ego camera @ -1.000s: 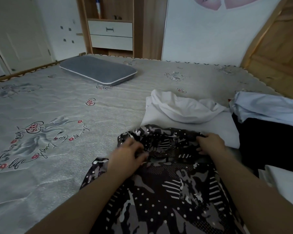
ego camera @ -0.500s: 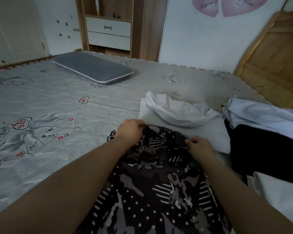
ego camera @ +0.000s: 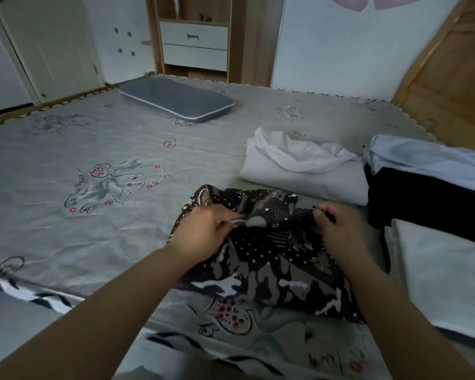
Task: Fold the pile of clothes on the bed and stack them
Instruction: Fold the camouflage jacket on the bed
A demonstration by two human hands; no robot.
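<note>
With my left hand [ego camera: 203, 231] and right hand [ego camera: 336, 226] each pinching the patterned garment [ego camera: 272, 259], seemingly at its top edge, I should square corners evenly.

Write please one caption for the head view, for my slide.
Both hands, left hand and right hand, grip a patterned garment on the bed.

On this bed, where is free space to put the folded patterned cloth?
Bare bed cover lies left of the patterned garment, up to the grey pillow. The right is crowded: white garment, black garment.
</note>
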